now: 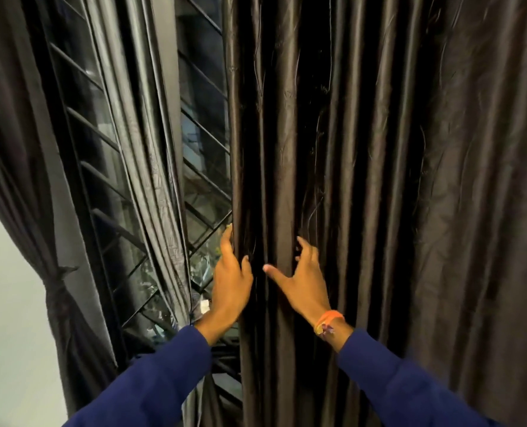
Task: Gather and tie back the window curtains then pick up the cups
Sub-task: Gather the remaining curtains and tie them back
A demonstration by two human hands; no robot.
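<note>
Head view, close to the window. Dark brown satin pleated curtain (363, 180) hangs loose and fills the centre and right of frame, ungathered. Left hand (229, 282) sits on that curtain's left edge: index finger extended up along the hem, thumb lying on the front of the fabric, other fingers hidden behind the fold, so the edge is lightly pinched between thumb and fingers. Right hand (302, 278) is just beside it, to the right, fingers spread and slightly curled, thumb pointing left, fingertips touching a pleat, not closed around anything. Orange band (328, 320) on the right wrist; both arms in dark blue sleeves (151, 374). Left of the hands, black diagonal window grille (203, 180) with glass behind. Grey sheer inner curtain (151, 167) hangs over the middle of the grille. Far left, a second dark curtain (18, 180) is already gathered and tied with a band (60, 286) against a white wall (6, 303). Cups not in view.
</note>
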